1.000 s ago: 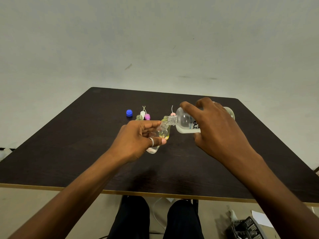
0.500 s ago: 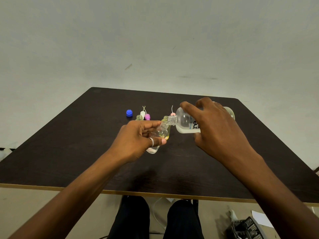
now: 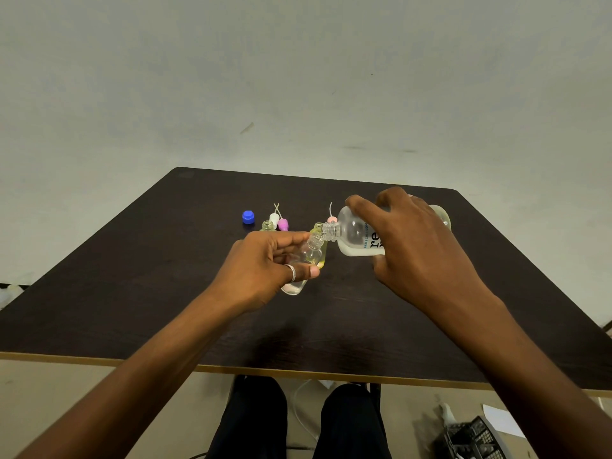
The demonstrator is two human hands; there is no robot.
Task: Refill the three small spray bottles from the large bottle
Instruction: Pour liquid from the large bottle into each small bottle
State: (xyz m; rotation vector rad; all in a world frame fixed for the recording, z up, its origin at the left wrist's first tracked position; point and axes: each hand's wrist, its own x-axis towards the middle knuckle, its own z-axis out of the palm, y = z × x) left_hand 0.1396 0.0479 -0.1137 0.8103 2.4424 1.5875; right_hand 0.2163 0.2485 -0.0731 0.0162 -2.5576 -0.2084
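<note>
Three small spray bottles are uncapped. One clear bottle (image 3: 311, 255) is tilted in the left hand (image 3: 261, 270), pinched between thumb and curled fingers. A yellow-filled bottle (image 3: 318, 227) stands just behind it, and a third bottle (image 3: 267, 225) stands further left. Three spray tops lie on the dark table (image 3: 132, 276): white (image 3: 273, 218), purple (image 3: 283, 224) and pink (image 3: 332, 220). One blue cap (image 3: 248, 217) lies to their left.

The right hand (image 3: 417, 253) wraps round the one large bottle (image 3: 354, 236), which is tipped with its mouth at the clear bottle's mouth.

Both hands and bottles sit where they did half a second ago.

The right hand covers most of the large bottle and cuts off its label. The left hand hides the third bottle's base, and I cannot make out any stream.
</note>
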